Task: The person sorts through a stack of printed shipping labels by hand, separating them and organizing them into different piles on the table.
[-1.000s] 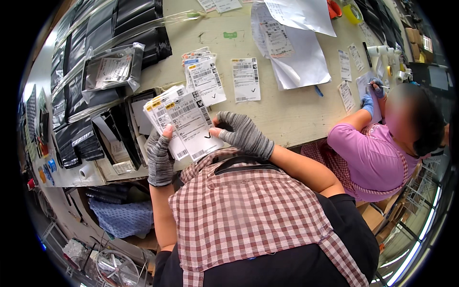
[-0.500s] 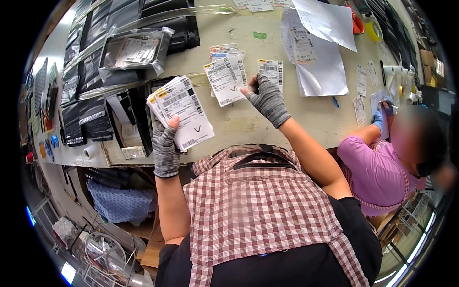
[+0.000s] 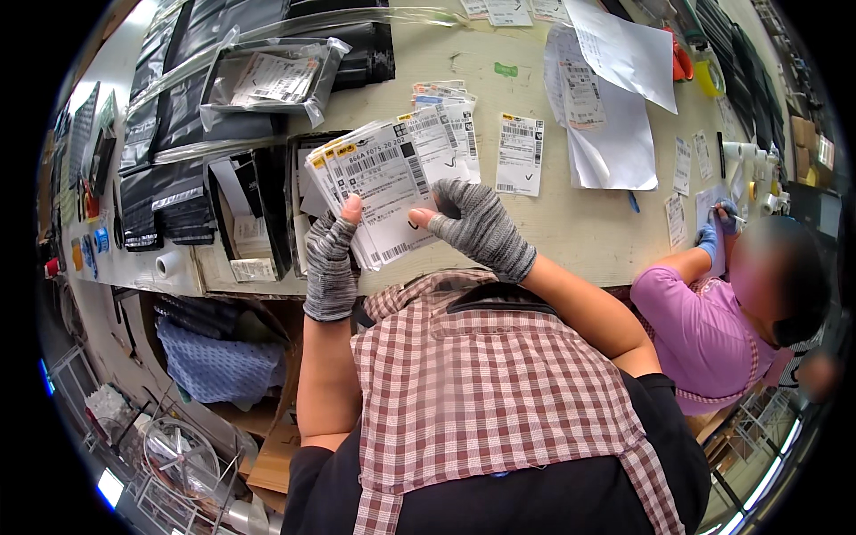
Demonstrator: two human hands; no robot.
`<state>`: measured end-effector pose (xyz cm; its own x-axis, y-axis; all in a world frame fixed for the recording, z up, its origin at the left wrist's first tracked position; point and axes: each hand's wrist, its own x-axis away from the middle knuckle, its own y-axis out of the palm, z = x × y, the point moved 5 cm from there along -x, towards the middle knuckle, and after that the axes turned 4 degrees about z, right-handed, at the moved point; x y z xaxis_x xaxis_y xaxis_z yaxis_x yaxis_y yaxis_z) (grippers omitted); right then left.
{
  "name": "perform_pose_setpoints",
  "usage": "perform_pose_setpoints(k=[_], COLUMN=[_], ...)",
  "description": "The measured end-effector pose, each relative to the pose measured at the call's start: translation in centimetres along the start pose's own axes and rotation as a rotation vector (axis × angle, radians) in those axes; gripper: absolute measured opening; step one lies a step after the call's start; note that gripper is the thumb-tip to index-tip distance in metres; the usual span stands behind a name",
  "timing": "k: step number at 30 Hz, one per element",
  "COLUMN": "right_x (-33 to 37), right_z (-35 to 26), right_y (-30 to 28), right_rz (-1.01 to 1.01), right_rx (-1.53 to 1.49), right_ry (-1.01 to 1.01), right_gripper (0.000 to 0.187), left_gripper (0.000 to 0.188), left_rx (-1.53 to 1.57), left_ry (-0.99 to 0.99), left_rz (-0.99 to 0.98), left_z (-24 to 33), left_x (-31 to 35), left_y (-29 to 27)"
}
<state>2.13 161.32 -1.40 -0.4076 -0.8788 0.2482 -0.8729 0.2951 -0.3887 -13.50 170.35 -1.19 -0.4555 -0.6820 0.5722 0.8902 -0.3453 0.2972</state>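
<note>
Stack of labels (image 3: 379,205) is held raised near the front edge of the table (image 3: 571,241), fanned toward 10 o'clock. Left hand (image 3: 330,272) pinches it at 7 o'clock: thumb flat on the front label, remaining fingers hidden behind. Right hand (image 3: 486,227) sits at the stack's 3 o'clock, fingers curled, thumb reaching over the front label; cannot tell whether it grips or only touches.

Handling, my judgement: keep the left pinch firm but flat so the fan doesn't slip; let the right thumb separate one label by its edge; keep clear of the loose pile (image 3: 464,134) between 1 and 2 o'clock and the single label (image 3: 520,156) at 2.

Pose: left forearm rises almost straight from 6 o'clock; right forearm slants in from 4 o'clock.
</note>
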Motion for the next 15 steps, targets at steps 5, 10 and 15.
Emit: perform_pose_setpoints(k=[5, 10, 15], right_x=[0.21, 0.28, 0.39], right_z=[0.13, -0.01, 0.28], right_y=[-0.21, -0.38, -0.38], right_rz=[0.018, 0.009, 0.055], right_rx=[-0.014, -0.033, -0.110], right_ry=[-0.023, -0.015, -0.041], right_gripper=[0.039, 0.038, 0.037], left_gripper=[0.043, 0.043, 0.041], left_rx=[-0.016, -0.022, -0.040], left_ry=[0.037, 0.041, 0.027], left_rz=[0.028, 0.024, 0.031], left_z=[0.15, 0.33, 0.29], left_x=[-0.05, 0.01, -0.02], left_y=[-0.18, -0.08, -0.10])
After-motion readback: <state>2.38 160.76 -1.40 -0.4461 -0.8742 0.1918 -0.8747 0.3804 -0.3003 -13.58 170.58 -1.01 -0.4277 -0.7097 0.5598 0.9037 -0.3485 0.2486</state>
